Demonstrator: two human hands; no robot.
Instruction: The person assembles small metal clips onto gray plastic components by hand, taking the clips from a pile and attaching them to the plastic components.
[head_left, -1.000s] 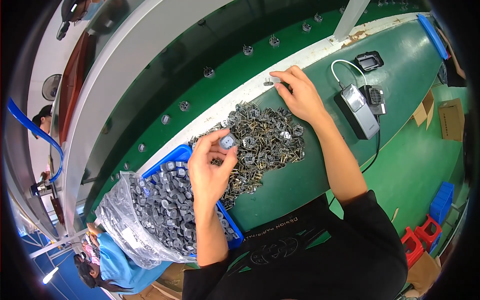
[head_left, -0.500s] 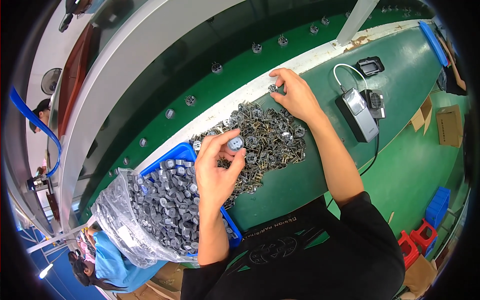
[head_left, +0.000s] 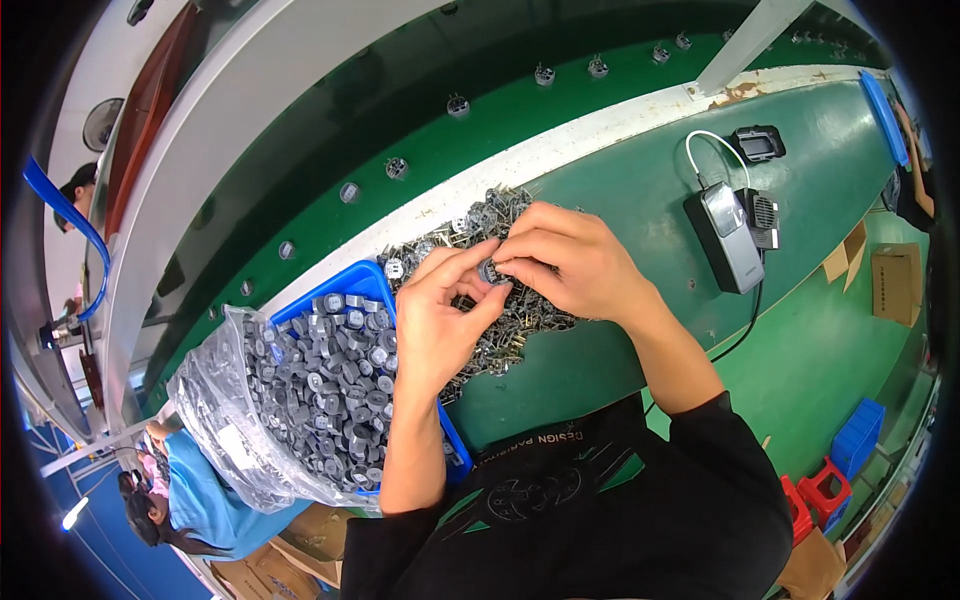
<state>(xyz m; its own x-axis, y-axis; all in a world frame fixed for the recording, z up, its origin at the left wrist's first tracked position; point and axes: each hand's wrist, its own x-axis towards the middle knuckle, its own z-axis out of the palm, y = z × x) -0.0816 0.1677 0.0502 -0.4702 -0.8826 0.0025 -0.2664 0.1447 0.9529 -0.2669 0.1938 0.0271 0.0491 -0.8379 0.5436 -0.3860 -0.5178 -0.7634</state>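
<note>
Both hands meet over the pile of metal parts (head_left: 505, 300) mid-bench. Left hand (head_left: 440, 315) and right hand (head_left: 570, 265) together pinch one small round grey part (head_left: 489, 271) between fingertips, above the pile. Blue bin (head_left: 350, 290) of grey parts in a plastic bag sits at the bench's near-left edge. Grey device (head_left: 728, 235) lies toward the right.

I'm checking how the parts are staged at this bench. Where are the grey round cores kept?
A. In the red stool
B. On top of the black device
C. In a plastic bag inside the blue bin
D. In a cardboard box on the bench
C: the grey cores fill a clear plastic bag sitting in the blue bin, left of the left hand.
</note>
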